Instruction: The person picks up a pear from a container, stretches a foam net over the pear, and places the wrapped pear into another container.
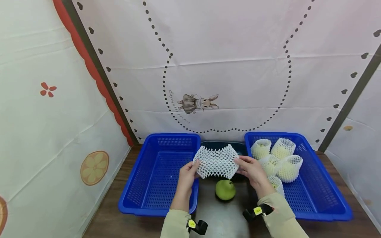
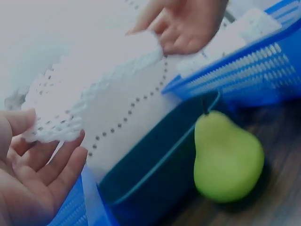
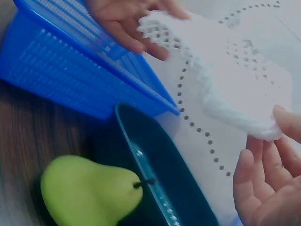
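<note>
Both hands hold a white foam fruit net stretched flat between them, raised above the table. My left hand pinches its left end between thumb and fingers. At the opposite end, my right hand pinches the net the same way. Just below the net, a green pear sits on the table; the left wrist view shows the same pear upright with its dark stem on top. Behind it stands a dark green bin, partly covered by the net in the head view.
A blue basket with bare slatted walls stands on the left. The right blue basket holds several pale fruits in white foam nets, grouped at its left side. A patterned cloth hangs behind the table.
</note>
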Demonstrator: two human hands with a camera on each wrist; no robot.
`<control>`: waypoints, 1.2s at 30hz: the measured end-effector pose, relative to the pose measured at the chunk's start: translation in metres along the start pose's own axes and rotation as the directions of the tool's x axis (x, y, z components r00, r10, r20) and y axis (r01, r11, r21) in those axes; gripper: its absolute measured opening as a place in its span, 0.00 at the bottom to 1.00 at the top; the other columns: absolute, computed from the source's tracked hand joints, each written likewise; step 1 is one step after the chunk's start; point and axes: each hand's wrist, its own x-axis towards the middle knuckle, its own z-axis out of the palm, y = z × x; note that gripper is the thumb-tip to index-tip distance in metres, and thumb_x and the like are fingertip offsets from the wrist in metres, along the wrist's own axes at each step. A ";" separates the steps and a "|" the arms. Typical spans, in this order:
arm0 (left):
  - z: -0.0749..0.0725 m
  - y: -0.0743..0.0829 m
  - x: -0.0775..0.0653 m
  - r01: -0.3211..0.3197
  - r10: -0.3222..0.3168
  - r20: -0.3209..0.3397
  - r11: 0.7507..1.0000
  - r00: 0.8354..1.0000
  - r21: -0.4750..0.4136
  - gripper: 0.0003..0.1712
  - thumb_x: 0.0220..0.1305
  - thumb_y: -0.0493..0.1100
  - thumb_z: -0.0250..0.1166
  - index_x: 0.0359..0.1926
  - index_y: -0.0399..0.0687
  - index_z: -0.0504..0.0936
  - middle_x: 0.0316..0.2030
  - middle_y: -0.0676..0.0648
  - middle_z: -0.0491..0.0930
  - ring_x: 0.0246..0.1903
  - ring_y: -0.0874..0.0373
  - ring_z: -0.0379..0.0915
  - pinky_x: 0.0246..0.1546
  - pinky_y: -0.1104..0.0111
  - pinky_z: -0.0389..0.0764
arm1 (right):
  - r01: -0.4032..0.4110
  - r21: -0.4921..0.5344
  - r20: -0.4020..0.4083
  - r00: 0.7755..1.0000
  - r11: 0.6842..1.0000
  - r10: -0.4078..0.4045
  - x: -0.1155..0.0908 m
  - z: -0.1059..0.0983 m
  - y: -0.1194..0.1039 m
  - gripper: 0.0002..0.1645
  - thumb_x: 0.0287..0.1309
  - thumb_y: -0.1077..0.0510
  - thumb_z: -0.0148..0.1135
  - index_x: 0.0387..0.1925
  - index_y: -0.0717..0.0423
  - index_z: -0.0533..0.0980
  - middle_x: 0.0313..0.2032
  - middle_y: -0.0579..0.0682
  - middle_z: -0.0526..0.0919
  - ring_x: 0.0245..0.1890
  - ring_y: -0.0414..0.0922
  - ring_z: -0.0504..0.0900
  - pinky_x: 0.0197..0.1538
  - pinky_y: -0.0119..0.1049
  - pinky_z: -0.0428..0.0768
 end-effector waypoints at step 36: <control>-0.013 -0.026 0.006 0.123 -0.065 0.106 0.649 0.992 -0.751 0.19 0.71 0.47 0.47 0.57 0.42 0.64 0.44 0.48 0.79 0.45 0.56 0.76 0.45 0.62 0.76 | 0.211 -0.516 -0.022 0.966 0.830 -0.259 -0.005 0.014 0.138 0.57 0.30 0.54 0.79 0.61 0.64 0.57 0.53 0.70 0.63 0.52 0.64 0.63 0.51 0.56 0.64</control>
